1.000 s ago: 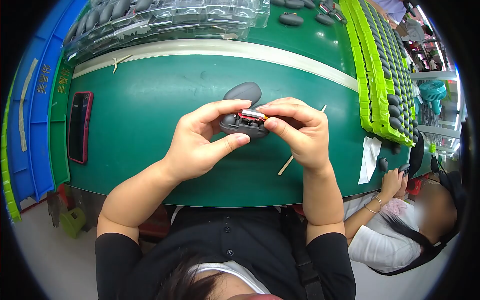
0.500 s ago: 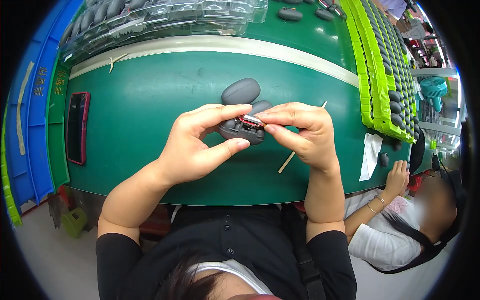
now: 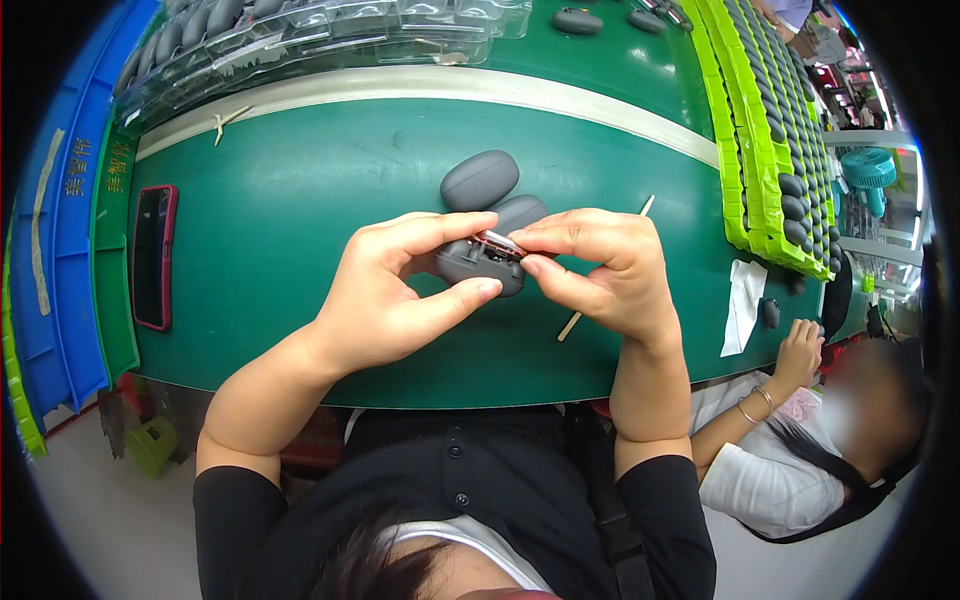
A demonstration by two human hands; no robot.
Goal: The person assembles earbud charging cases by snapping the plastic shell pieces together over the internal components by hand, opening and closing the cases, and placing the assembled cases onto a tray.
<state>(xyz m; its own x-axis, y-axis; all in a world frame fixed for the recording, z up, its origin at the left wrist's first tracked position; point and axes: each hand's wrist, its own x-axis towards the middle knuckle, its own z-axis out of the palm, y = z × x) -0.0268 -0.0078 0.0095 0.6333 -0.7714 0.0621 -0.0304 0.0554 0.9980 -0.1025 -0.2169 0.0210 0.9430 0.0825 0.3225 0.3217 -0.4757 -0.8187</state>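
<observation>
Head camera: at the middle of the frame a dark grey casing (image 3: 470, 268) is held above a green worktop (image 3: 300, 170), its upper side open and small inner parts showing. Fingers of the left hand (image 3: 375, 285) grip this casing from the left, thumb along its lower right edge and index fingertip at the top, so the gap between them is filled by the piece. Fingers of the right hand (image 3: 610, 268) are pinched narrow on a thin part (image 3: 498, 241) with a pale top and a reddish edge, which sits tilted at the casing's opening; whether it is seated cannot be told. Just above the casing lies a smooth grey shell (image 3: 480, 180), with a second grey shell (image 3: 518, 212) close below it, partly hidden by the right fingers. A thin stick (image 3: 570, 326) slants behind the right hand. At the left of the frame a red-edged phone (image 3: 153, 257) lies beside a green bin (image 3: 112, 240) and a blue bin (image 3: 75, 260). Clear plastic trays (image 3: 430, 22) with grey pieces fill the upper left; lime-green trays (image 3: 735, 185) with rows of similar pieces stand at the upper right. Below these are a white paper (image 3: 742, 305) and, at the right, a co-worker's hand (image 3: 798, 352).
</observation>
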